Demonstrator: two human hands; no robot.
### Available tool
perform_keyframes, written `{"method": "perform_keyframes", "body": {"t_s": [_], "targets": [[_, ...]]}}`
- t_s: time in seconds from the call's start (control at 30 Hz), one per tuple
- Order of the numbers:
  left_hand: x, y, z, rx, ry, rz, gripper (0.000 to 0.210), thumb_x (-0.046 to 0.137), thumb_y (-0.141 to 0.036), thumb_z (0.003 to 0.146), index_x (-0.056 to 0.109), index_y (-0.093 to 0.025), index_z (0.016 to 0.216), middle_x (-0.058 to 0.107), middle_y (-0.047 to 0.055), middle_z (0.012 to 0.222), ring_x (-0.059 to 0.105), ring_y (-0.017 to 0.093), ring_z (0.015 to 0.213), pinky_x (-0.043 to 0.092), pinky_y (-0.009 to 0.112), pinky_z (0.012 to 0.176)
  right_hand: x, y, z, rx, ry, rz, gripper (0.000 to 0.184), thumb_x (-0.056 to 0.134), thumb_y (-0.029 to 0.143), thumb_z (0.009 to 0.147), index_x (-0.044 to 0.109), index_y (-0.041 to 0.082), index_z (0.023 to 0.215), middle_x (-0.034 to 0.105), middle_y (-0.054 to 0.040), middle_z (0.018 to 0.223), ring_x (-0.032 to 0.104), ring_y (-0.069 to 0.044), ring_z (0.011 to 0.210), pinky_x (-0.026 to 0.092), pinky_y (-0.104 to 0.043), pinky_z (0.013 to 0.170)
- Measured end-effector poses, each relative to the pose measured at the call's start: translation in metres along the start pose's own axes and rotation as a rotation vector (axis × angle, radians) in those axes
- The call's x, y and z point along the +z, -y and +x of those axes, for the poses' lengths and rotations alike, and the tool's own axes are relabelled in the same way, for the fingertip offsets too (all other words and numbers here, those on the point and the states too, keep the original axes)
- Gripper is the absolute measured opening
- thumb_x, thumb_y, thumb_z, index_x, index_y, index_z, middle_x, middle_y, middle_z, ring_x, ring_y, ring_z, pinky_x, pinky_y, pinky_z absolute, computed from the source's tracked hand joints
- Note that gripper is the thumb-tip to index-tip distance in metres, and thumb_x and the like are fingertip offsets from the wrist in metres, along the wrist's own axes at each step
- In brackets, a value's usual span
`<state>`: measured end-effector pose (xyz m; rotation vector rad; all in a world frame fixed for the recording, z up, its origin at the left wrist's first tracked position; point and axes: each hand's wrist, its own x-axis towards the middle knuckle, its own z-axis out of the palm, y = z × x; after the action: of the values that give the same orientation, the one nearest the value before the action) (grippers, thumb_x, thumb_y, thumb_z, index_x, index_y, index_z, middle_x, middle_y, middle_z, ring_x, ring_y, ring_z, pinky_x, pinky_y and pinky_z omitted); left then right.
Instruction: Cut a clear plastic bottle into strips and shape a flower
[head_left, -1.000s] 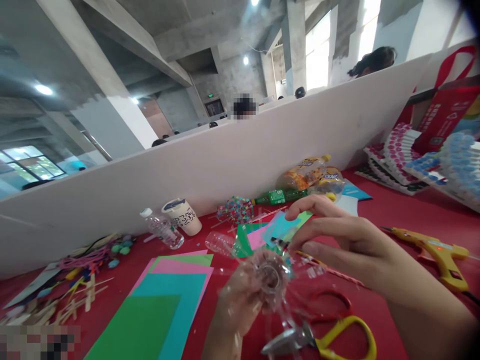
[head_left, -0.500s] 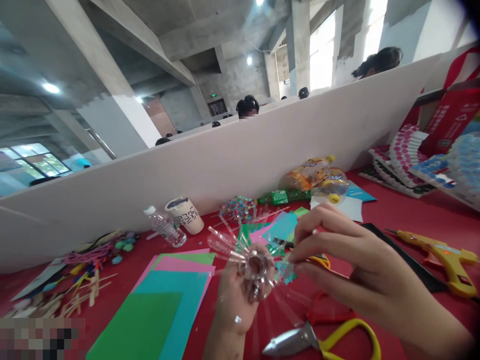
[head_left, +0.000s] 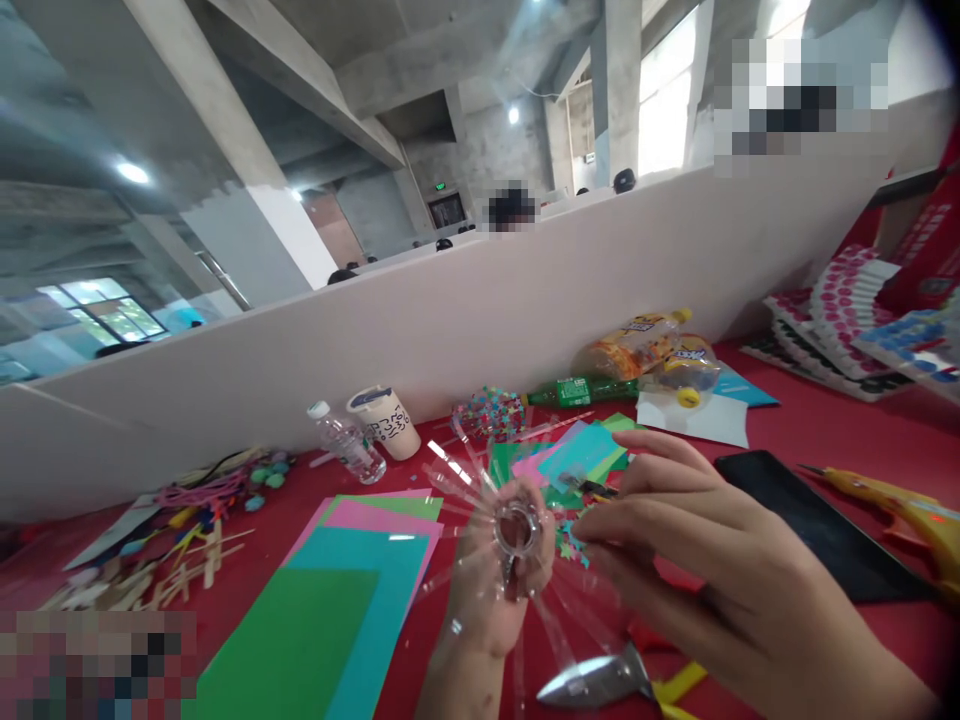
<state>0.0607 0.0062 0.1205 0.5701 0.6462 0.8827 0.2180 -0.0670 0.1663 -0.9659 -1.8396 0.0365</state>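
My left hand (head_left: 487,610) is closed around the neck of a clear plastic bottle piece (head_left: 517,528), its round mouth facing me. The piece is cut into long thin strips that fan out on all sides. My right hand (head_left: 697,540) hovers just right of it, thumb and fingertips pinched together; what they hold, if anything, is too small to make out. Close to those fingertips lie small coloured stars (head_left: 571,540), partly hidden by the strips and hand. Scissors with yellow handles (head_left: 600,678) rest below, their handles mostly covered by my right forearm.
Coloured paper sheets (head_left: 315,600) lie at left, beside craft sticks (head_left: 180,570). A small water bottle (head_left: 349,445), a paper cup (head_left: 386,425) and a green bottle (head_left: 581,392) stand or lie along the white partition (head_left: 420,330). A black phone-like slab (head_left: 817,530) and yellow glue gun (head_left: 892,510) are at right.
The view has shifted slightly, moving the table's things in the picture. My right hand has come lower and its pinch stays near the strips. My left hand keeps hold of the bottle piece.
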Motion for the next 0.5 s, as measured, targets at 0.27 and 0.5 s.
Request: {"method": "perform_keyframes", "body": {"t_s": [0.27,0.5], "targets": [[-0.005,0.0,0.003,-0.083,0.113,-0.04,0.026,0.061,-0.037,0.077,0.056,-0.014,0.066,0.036,-0.009,0.037,0.021,0.001,0.029,0.014,0.011,0.028,0.003,-0.009,0.005,-0.065,-0.045,-0.134,0.02,0.055,0.01,0.084,0.065,0.023,0.096,0.058,-0.0033,0.084,0.05,-0.018,0.081,0.039,-0.044,0.091],[-0.006,0.0,0.001,-0.216,0.226,0.004,0.021,0.063,-0.033,0.075,0.058,-0.014,0.068,0.043,-0.007,0.042,0.019,0.001,0.032,0.013,0.011,0.029,-0.004,-0.008,0.007,0.017,0.055,-0.015,0.013,0.054,0.016,0.086,0.062,0.021,0.078,0.055,-0.0031,0.081,0.051,-0.017,0.079,0.044,-0.035,0.074]]}}
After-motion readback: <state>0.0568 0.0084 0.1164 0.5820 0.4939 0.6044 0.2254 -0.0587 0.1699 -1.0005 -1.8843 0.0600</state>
